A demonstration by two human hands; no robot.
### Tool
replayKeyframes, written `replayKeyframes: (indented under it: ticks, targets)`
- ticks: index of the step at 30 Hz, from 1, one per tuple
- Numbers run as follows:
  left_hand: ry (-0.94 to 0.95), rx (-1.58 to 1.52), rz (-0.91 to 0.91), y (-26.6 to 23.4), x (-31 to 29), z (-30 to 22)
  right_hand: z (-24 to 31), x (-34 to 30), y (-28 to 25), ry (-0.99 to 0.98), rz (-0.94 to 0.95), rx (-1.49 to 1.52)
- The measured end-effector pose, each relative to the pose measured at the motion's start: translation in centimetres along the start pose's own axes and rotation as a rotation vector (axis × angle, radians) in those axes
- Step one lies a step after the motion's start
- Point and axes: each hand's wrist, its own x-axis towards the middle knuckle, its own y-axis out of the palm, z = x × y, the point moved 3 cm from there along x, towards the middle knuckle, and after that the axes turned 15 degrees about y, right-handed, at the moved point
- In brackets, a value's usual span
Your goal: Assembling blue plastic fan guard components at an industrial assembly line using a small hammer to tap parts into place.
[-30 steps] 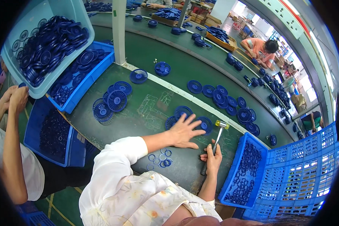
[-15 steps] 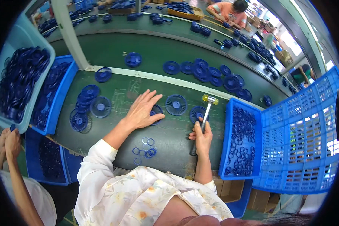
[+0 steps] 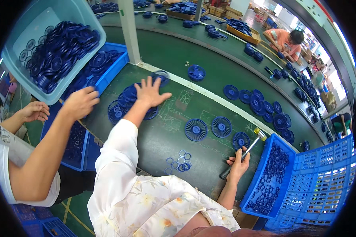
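Reaching further left than half a second ago, the left hand (image 3: 151, 93) now lies spread flat on the stack of blue fan discs (image 3: 126, 103) at centre-left (fingers wide, seemingly gripping nothing). The right hand (image 3: 238, 165), lower right, stays closed around the small mallet (image 3: 244, 151) beside three loose discs (image 3: 219, 128).

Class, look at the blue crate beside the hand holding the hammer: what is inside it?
The blue crate holds many small dark blue rings, heaped along its floor. What lies beneath the heap is covered.
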Motion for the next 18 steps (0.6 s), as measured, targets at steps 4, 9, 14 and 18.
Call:
replayKeyframes:
  ticks: [4, 9, 14, 18]
  targets:
    - [0.259, -0.136, -0.045, 1.1, -2.9, -5.3, 0.1, 0.0, 0.0, -0.011, 0.002, -0.044]
    - [0.544, -0.407, 0.074, 0.9, -3.8, -10.0, 0.0, 0.2, 0.0, -0.009, -0.009, -0.051]
    - [0.693, -0.632, -0.185, -0.9, -5.0, -9.5, -0.2, 0.2, -0.2, -0.012, 0.001, -0.027]
    - [0.381, -0.142, -0.43, -2.8, -5.7, -4.1, 0.0, 0.0, 0.1, -0.01, 0.008, -0.044]
